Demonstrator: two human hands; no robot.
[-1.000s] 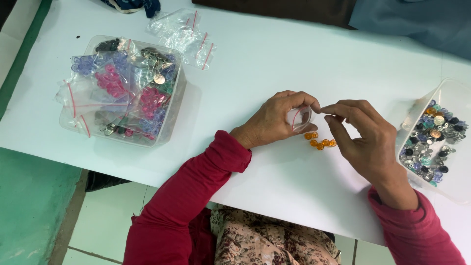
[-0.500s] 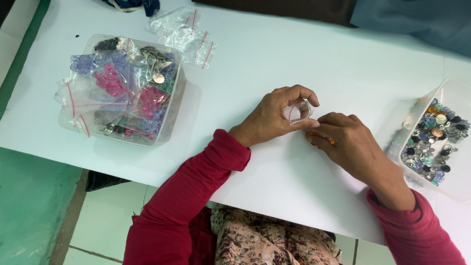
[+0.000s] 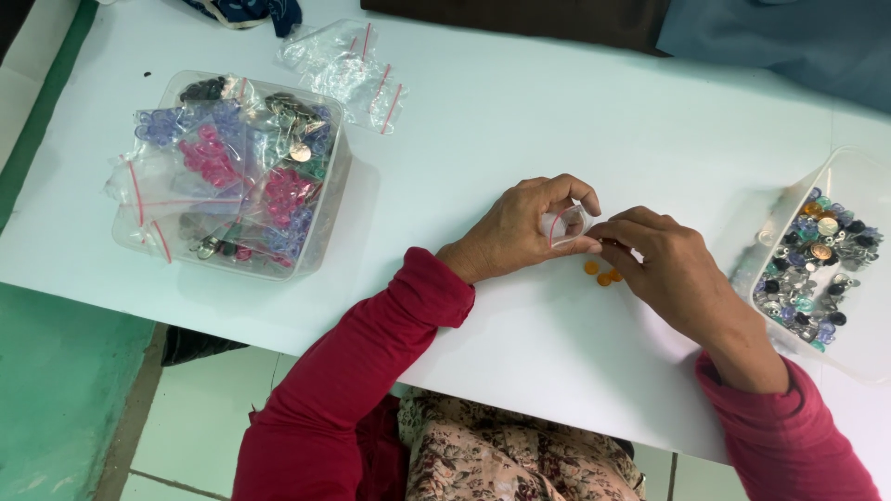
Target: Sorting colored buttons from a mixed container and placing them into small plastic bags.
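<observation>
My left hand [image 3: 524, 227] pinches a small clear zip bag [image 3: 563, 225] with a red strip, held just above the white table [image 3: 483, 121]. My right hand [image 3: 664, 264] has its fingertips pressed against the bag's mouth. What the right fingers hold is hidden. A few small orange beads [image 3: 600, 274] lie on the table under the two hands. Both arms wear red sleeves.
A clear box [image 3: 320, 243] at the left holds several small bags of pink, purple and metallic beads. Empty zip bags [image 3: 345, 70] lie behind it. A clear tray [image 3: 858, 343] at the right edge holds mixed beads. Dark cloth [image 3: 770, 42] lies along the far edge.
My right hand dropped onto the orange beads, covering them, then rose back to the bag's mouth. Fewer orange beads show on the table now. My left hand stayed put with the bag.
</observation>
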